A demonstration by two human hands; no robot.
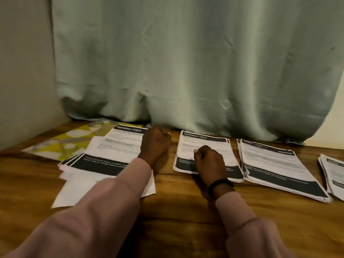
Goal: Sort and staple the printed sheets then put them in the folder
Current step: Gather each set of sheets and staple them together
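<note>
Several piles of printed sheets with black bands lie in a row on the wooden table (176, 211). The loose left pile (104, 157) is fanned out, and my left hand (155, 144) is curled into a fist at its right edge, with nothing visible in it. My right hand (209, 162) rests with curled fingers on the second stack (208, 141), headed "DRESSING TABLE". A third stack (275, 164) lies to the right, and a fourth (334, 174) is cut off by the frame. The yellow and white patterned folder (61, 144) lies flat at the far left, partly under the left pile.
A pale green curtain (186, 62) hangs behind the table and touches its back edge. A beige wall (24, 81) closes the left side. Bare wood shows along the near edge in front of the stacks. No stapler is in view.
</note>
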